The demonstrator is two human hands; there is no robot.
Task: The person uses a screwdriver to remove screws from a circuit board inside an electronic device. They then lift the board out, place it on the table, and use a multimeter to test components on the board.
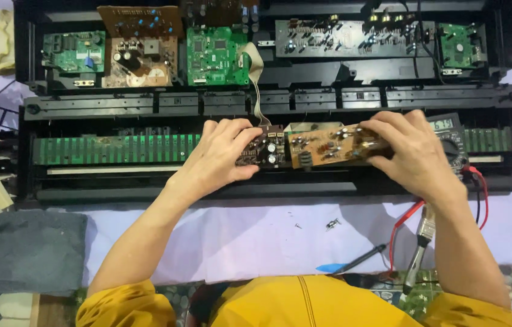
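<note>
**Circuit board held over an opened keyboard**

Head view: the left hand [219,154] and right hand [410,151] each pinch one end of a brown circuit board [310,147], fingers curled over its edges, likely to keep it level above the opened keyboard case [268,100]. A multimeter [452,136] sits just behind the right fingers; loose screws [331,224] lie on the tabletop below.
</note>
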